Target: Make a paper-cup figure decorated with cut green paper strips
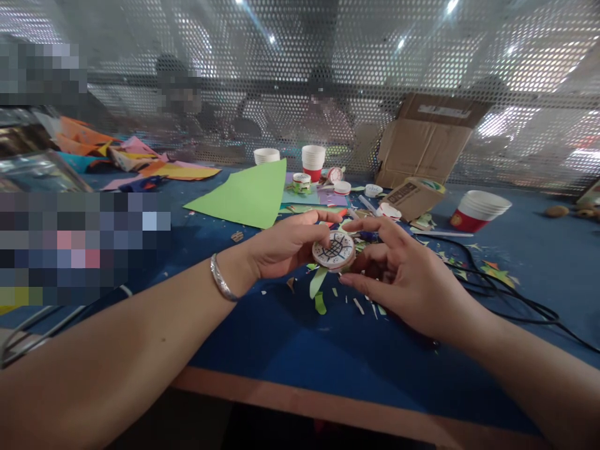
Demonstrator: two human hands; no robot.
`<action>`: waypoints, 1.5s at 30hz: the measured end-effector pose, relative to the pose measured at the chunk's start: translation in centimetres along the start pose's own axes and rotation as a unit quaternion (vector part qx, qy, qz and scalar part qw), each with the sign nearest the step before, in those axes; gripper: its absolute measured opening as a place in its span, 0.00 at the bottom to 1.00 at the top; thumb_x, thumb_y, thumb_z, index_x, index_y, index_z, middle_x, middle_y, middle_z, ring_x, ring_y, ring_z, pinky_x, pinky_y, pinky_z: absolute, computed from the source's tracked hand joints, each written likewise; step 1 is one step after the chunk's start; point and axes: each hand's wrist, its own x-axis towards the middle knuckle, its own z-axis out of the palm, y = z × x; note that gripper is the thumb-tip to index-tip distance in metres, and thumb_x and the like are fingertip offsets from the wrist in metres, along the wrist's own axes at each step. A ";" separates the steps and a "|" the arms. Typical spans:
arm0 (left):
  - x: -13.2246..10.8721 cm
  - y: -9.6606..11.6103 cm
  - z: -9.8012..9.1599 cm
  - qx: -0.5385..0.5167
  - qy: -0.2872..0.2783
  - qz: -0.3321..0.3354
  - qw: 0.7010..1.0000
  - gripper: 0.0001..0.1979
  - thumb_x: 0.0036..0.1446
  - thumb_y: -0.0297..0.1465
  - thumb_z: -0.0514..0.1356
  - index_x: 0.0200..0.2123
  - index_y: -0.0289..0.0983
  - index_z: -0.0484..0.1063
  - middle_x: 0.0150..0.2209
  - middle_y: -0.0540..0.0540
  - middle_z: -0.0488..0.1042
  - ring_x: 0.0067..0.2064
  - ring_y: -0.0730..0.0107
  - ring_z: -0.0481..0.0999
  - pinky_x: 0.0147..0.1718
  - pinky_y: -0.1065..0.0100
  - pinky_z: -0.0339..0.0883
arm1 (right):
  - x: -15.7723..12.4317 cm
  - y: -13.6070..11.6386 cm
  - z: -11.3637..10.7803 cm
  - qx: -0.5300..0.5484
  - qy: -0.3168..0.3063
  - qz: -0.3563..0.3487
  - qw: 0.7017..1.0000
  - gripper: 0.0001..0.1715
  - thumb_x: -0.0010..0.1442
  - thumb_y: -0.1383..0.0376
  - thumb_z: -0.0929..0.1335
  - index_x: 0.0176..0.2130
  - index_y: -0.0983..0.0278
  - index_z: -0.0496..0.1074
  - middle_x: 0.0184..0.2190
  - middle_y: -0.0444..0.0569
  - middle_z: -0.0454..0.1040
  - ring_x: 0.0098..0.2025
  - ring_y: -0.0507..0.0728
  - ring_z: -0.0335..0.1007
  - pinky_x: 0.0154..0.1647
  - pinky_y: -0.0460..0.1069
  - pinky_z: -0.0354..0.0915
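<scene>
Left forearm (140, 350) is spanning lower left — the left hand (284, 247) is gripping a grid-marked disc (334, 251) near frame centre, digit on top, presumably for steadiness; the right hand (412, 272) is curving beside it, fingers apart.

Craft workspace, coloured paper (185, 170), scattered clippings (320, 304) (many green), stacked cups (480, 206), perforated screen (281, 69)

Dim foreground; glare spots high on perforated screen (290, 65); edges stretched; left partly pixelated.
</scene>
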 end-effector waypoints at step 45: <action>0.2 0.4 -1.5 -0.036 0.024 0.066 0.997 0.08 0.41 0.21 0.59 0.29 0.34 0.71 0.27 0.48 0.70 0.29 0.73 0.68 0.30 0.69 0.64 | 2.3 6.7 -9.5 -0.154 -0.004 0.235 0.960 0.23 0.45 0.48 0.80 0.22 0.62 0.77 0.19 0.45 0.74 0.22 0.52 0.64 0.23 0.48 0.55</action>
